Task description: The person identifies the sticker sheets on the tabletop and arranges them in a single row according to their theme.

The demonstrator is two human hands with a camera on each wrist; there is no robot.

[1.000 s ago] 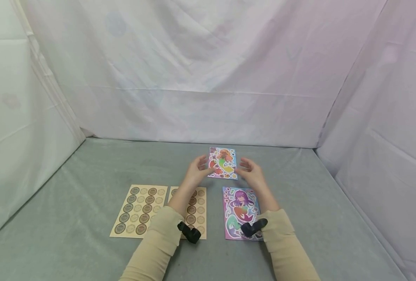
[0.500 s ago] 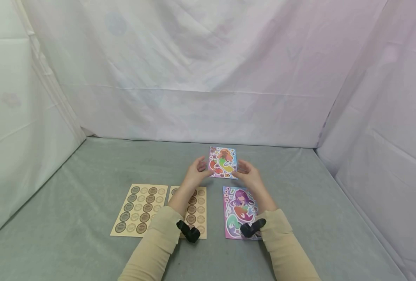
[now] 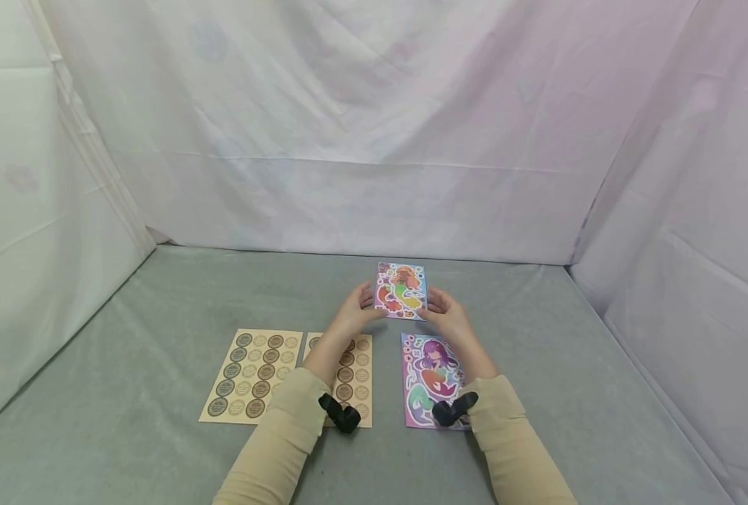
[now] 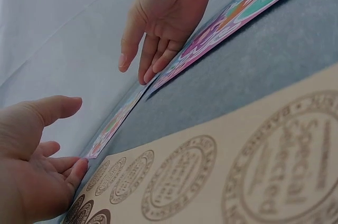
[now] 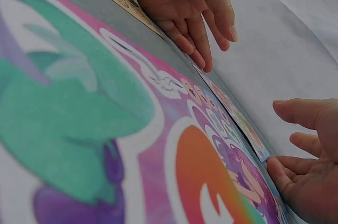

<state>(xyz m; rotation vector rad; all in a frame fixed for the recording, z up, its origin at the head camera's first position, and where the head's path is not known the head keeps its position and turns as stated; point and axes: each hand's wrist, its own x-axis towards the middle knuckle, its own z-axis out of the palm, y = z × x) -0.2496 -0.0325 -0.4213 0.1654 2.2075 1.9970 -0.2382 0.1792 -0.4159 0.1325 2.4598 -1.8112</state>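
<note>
A small sticker sheet (image 3: 401, 291) printed with a colourful mermaid lies flat at the back middle of the table. My left hand (image 3: 351, 314) is at its left edge and my right hand (image 3: 449, 315) at its right edge. Both wrist views show the fingertips low at the sheet's sides and the thumbs raised, apart from the fingers. Below the right hand lies a larger sticker sheet (image 3: 420, 382) with a purple-haired mermaid, partly covered by the right wrist and sleeve. The left forearm hides part of a tan sheet of round stickers (image 3: 362, 379) labelled "Special Selected".
A second tan sheet of round stickers (image 3: 247, 372) lies on the left, its lower right corner under the left sleeve. Grey cloth covers the table (image 3: 525, 330). White curtains (image 3: 374, 126) stand behind it and along both sides.
My right hand has moved slightly left, up to the small sheet's right edge. The left hand has stayed nearly still, and the sheets keep their places.
</note>
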